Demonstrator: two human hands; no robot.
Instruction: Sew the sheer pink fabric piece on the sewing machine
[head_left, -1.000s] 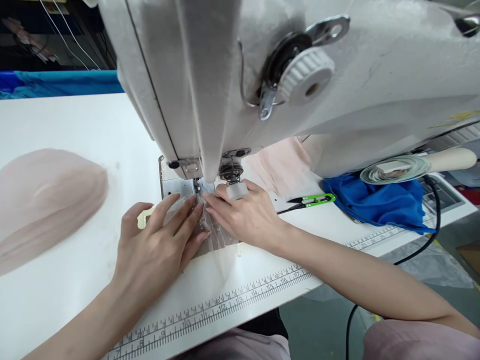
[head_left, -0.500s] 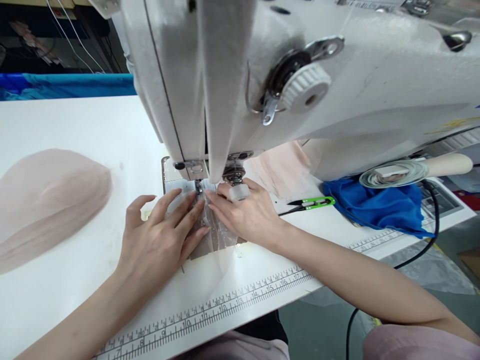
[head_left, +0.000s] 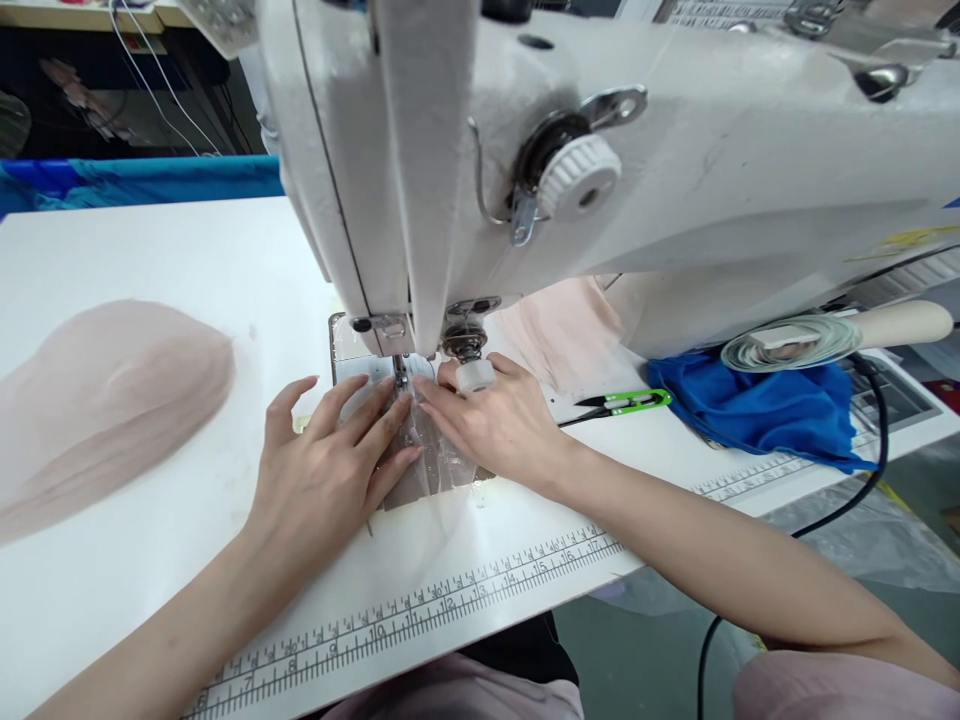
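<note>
Teal cloth (head_left: 180,180) runs behind our white counter (head_left: 165,255), and the space past it is too dark and cluttered for us to make out fully. Over the counter stands a white sewing machine (head_left: 675,180), its upper parts cut off by the top edge of the view. At its presser foot (head_left: 400,372), between our 2 hands, lies a sheer, glossy cloth (head_left: 442,465), so see-through that we cannot trace its whole outline. Our left hand (head_left: 322,470) rests palm down on it, the grip open with fingers spread, fingertips just beside the foot. Our right hand (head_left: 502,425) lies on the other side, index finger pointing toward the foot; a white knob (head_left: 475,376) covers part of its fingers, so we cannot tell whether that grip pinches any cloth. To the left, a dusky pink sheer piece (head_left: 127,400) runs out of view. On the right we have pale pink fabric (head_left: 559,325), partly hidden behind the machine, green snips (head_left: 630,403), and a bright blue cloth (head_left: 765,405) partly covered by a coiled tape (head_left: 795,342).
</note>
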